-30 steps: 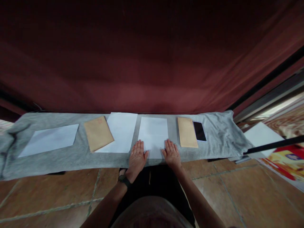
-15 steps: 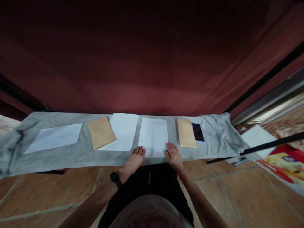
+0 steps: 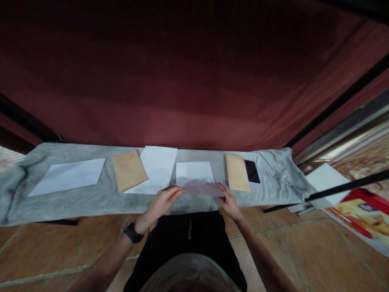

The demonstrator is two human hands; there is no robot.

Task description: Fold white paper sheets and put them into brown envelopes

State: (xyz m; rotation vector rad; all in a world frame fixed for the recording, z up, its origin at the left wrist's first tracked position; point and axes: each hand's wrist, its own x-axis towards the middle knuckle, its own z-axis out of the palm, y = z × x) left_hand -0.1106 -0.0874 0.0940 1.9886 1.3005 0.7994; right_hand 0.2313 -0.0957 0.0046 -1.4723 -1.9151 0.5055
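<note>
A white sheet of paper (image 3: 194, 175) lies in the middle of the grey cloth (image 3: 91, 200). Its near edge is lifted and bent away from me, so the underside shows in shadow. My left hand (image 3: 161, 202) pinches the sheet's near left corner. My right hand (image 3: 228, 201) pinches its near right corner. A black watch sits on my left wrist (image 3: 132, 232).
On the cloth lie another white sheet (image 3: 156, 167), a brown envelope (image 3: 129, 170) overlapping it, a white sheet at far left (image 3: 68, 176), a second brown envelope (image 3: 237, 172) and a black phone (image 3: 252, 170). More paper (image 3: 326, 178) and a black rod (image 3: 346, 185) are at right.
Both hands were lying flat on the sheet's near corners. They have now gripped those corners and lifted the near edge up and away from me.
</note>
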